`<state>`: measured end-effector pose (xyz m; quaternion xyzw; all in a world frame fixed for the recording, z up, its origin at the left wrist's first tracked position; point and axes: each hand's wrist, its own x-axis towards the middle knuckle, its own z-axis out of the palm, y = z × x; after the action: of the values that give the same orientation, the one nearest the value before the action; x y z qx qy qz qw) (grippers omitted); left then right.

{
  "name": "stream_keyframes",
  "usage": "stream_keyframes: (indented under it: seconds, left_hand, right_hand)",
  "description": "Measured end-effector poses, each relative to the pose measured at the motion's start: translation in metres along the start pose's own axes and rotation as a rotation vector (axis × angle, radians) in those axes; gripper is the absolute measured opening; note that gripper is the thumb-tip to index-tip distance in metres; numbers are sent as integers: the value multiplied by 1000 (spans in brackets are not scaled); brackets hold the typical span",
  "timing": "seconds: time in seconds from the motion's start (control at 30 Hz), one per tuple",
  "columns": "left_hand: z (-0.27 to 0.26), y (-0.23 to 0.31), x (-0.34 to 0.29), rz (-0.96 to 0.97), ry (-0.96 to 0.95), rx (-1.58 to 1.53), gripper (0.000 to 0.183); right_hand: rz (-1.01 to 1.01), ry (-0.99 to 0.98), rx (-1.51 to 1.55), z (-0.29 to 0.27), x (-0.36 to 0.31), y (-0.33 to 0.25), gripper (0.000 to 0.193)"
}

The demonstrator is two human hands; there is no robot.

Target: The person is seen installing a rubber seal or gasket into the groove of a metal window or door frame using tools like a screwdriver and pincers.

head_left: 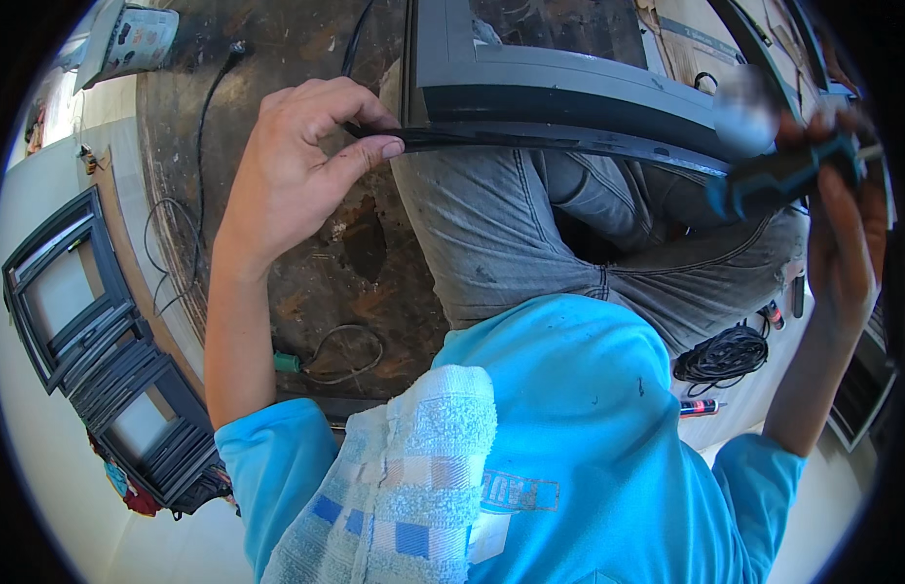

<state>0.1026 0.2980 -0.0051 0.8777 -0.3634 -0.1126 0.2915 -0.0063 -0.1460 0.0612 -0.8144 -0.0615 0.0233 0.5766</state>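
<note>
My left hand (301, 161) pinches the end of a thin black rubber strip (452, 138) between thumb and fingers. From there the strip runs right along the near edge of a dark grey window frame (569, 109), which lies in front of my bent legs. At the far right my raised right hand (842, 219) is closed around a screwdriver (775, 185) with a black and blue handle. Motion smears this hand and tool. A bit of metal shaft shows at the right end of the handle. Next to it is a pale round shape (746, 119), too blurred to name.
Several dark frames (102, 331) lean at the left. A black cable (201, 185) and a green connector (288, 362) lie on the stained dark surface (374, 234). Coiled black cord (722, 356) and a tube (701, 408) lie at right. A towel (404, 457) hangs over my shirt.
</note>
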Motion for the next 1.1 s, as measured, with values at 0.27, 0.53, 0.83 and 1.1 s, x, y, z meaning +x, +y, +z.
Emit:
stream_keyframes:
  seconds: [0.27, 0.53, 0.83, 1.1]
  left_hand:
    - [13, -21, -13, -195, -67, -524, 19]
    - [14, -31, 4, -194, -211, -947, 19]
    - [14, -40, -14, 165, 40, -173, 22]
    - [16, -41, -18, 177, -6, -174, 25]
  right_hand:
    - [-475, -47, 374, 175, 103, 23, 46]
    - [-669, -207, 237, 167, 107, 45, 40]
    - [-265, -82, -37, 134, 106, -22, 34]
    - [-311, -79, 1, 185, 102, -24, 36]
